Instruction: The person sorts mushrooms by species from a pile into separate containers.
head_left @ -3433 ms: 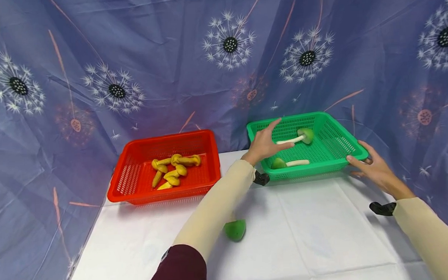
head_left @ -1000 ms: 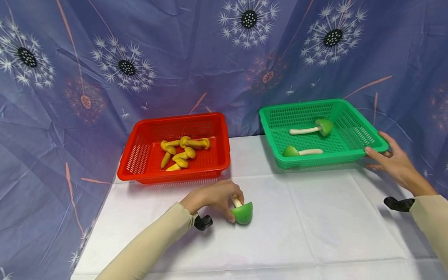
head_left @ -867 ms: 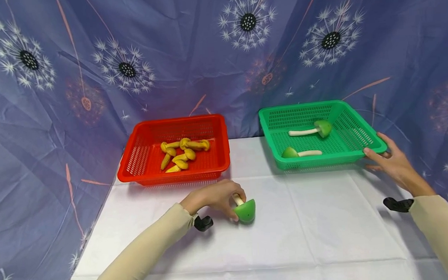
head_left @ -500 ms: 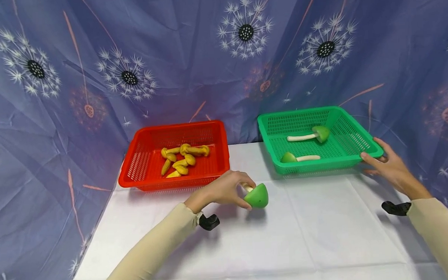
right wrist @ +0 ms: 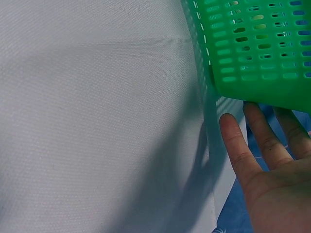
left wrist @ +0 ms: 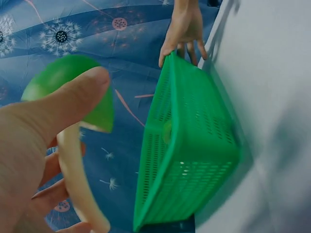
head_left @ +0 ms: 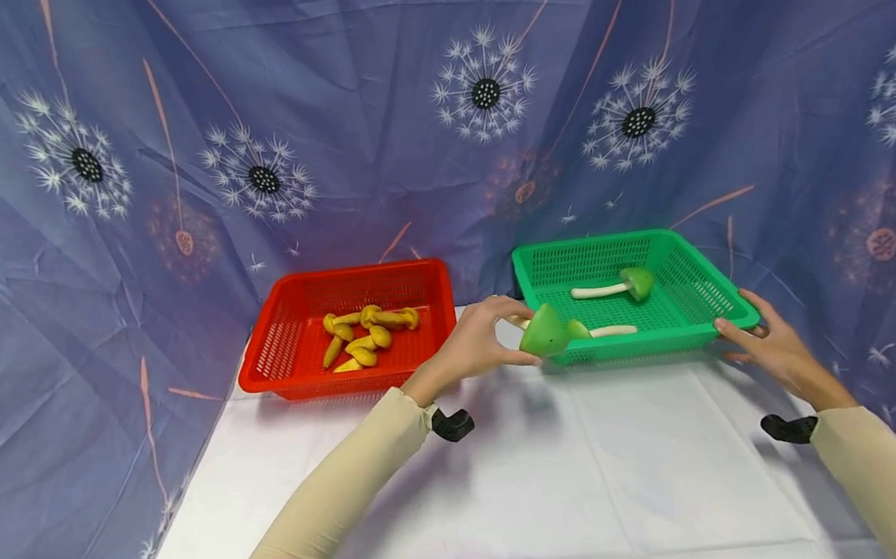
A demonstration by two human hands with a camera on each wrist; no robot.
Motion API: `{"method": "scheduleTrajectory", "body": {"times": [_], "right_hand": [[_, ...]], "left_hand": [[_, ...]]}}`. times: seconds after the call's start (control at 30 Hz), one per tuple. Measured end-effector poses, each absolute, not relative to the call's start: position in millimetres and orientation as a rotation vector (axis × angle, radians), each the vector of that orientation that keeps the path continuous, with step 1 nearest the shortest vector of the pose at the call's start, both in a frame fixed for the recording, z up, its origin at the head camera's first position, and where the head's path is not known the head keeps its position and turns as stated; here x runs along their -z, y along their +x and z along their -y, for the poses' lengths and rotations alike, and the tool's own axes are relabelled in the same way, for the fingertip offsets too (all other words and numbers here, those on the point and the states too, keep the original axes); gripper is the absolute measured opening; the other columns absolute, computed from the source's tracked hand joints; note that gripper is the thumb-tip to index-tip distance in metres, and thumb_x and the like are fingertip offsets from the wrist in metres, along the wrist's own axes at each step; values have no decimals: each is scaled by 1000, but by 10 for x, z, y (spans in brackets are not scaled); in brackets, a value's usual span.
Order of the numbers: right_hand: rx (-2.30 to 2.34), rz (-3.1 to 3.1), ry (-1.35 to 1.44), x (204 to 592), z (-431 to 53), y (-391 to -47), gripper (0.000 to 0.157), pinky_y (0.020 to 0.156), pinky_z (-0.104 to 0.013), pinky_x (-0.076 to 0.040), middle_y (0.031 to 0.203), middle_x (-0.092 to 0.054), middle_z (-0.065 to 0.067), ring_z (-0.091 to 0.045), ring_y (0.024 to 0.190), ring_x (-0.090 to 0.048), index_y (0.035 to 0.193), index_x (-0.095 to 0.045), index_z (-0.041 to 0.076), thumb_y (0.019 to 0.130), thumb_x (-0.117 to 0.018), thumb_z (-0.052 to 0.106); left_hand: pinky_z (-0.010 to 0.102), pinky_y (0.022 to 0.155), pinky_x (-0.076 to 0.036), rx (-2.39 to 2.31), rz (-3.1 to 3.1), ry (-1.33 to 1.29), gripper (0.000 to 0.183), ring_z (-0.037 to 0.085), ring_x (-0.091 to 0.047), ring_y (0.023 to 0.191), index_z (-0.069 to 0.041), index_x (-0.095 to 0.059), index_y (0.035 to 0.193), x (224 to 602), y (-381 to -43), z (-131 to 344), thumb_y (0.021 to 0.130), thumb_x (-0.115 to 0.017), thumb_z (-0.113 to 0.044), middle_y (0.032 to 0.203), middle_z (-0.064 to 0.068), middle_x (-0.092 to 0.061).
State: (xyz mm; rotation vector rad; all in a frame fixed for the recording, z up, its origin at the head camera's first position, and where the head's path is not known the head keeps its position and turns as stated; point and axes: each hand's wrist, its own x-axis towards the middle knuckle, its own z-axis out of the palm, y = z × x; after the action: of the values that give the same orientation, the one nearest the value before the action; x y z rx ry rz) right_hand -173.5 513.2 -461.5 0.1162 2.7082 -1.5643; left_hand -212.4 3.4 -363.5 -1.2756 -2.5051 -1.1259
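My left hand [head_left: 476, 341] holds a green-capped mushroom [head_left: 544, 332] above the table, at the near left corner of the green basket [head_left: 638, 339]. In the left wrist view the thumb lies over the cap [left wrist: 58, 77] and the fingers are behind the pale stem [left wrist: 73, 165]. My right hand [head_left: 782, 361] grips the basket's near right corner, with its thumb at the rim. Seen from the right wrist, its fingers [right wrist: 238, 145] reach along the basket's underside. Two other green-capped mushrooms, a far one [head_left: 636, 283] and a near one [head_left: 614, 331], lie inside the basket.
A red basket [head_left: 347, 384] with several yellow mushrooms [head_left: 375, 339] stands to the left. White cloth [head_left: 562, 475] covers the table, and a blue dandelion-print curtain [head_left: 381, 132] hangs behind it and along the sides.
My left hand came back from the green basket, took the mushroom from the table, lifted it and carried it right and away from me to the basket. My right hand stays on the basket's corner.
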Motion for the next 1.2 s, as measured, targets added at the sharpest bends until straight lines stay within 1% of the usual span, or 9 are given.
{"method": "scheduleTrajectory", "body": {"times": [0.13, 0.23, 0.33, 0.5, 0.67, 0.77, 0.93, 1.07, 1.2], "right_hand": [[1578, -2708, 110, 4595, -5109, -1711, 87, 85, -46, -61, 153, -19, -46, 10, 95, -61, 159, 11, 49, 106, -57, 37], [1588, -2705, 116, 4584, -5091, -1696, 87, 85, -46, -60, 153, -19, -46, 10, 95, -61, 160, 11, 48, 106, -57, 38], [1591, -2702, 117, 4591, -5082, -1680, 88, 86, -47, -60, 153, -19, -46, 8, 95, -62, 160, 11, 48, 106, -57, 38], [1589, -2705, 122, 4613, -5083, -1669, 87, 87, -48, -60, 153, -23, -42, 6, 95, -64, 159, 11, 50, 106, -57, 39], [1587, -2702, 141, 4595, -5090, -1681, 88, 88, -48, -59, 153, -24, -40, 6, 96, -64, 161, 11, 46, 106, -57, 40], [1590, -2699, 151, 4584, -5088, -1693, 89, 88, -47, -59, 153, -23, -41, 6, 96, -63, 161, 11, 44, 106, -58, 39], [1600, -2694, 145, 4587, -5085, -1697, 88, 88, -47, -59, 154, -19, -44, 8, 95, -63, 162, 12, 42, 106, -57, 37], [1626, -2688, 158, 4600, -5090, -1700, 89, 88, -47, -60, 154, -19, -44, 7, 95, -63, 162, 11, 42, 106, -58, 37], [1619, -2686, 164, 4597, -5084, -1701, 89, 89, -48, -59, 155, -19, -44, 6, 95, -64, 161, 11, 44, 106, -58, 38]], "left_hand": [[38, 103, -45, 1129, 2474, -1191, 59, 12, -62, 110, -12, -73, 123, 3568, -2218, -204, 73, -96, -34, 116, -3, -71], [37, 103, -47, 1160, 2442, -1142, 60, 11, -63, 108, -13, -73, 124, 3541, -2301, -331, 72, -96, -33, 116, -3, -71], [40, 105, -46, 1222, 2430, -1111, 70, 9, -64, 107, -17, -67, 135, 3528, -2375, -440, 73, -96, -31, 119, -3, -71], [49, 115, -38, 1246, 2411, -1164, 91, 7, -66, 109, -28, -46, 155, 3527, -2480, -593, 77, -94, -27, 122, 0, -71], [48, 114, -37, 1163, 2417, -1192, 83, 11, -62, 112, -31, -49, 152, 3551, -2553, -720, 81, -90, -30, 124, -1, -70], [43, 105, -45, 1132, 2443, -1155, 78, 14, -59, 114, -31, -51, 150, 3579, -2595, -793, 82, -90, -33, 117, -1, -71], [40, 95, -50, 1168, 2463, -1093, 78, 16, -61, 112, -29, -53, 149, 3635, -2683, -923, 81, -90, -33, 110, -1, -73], [31, 77, -52, 1208, 2495, -994, 77, 13, -64, 109, -34, -53, 149, 3669, -2773, -1045, 81, -90, -37, 116, -2, -72], [27, 60, -51, 1238, 2561, -855, 75, 12, -65, 110, -39, -52, 148, 3673, -2856, -1175, 82, -88, -41, 123, -1, -70]]}}
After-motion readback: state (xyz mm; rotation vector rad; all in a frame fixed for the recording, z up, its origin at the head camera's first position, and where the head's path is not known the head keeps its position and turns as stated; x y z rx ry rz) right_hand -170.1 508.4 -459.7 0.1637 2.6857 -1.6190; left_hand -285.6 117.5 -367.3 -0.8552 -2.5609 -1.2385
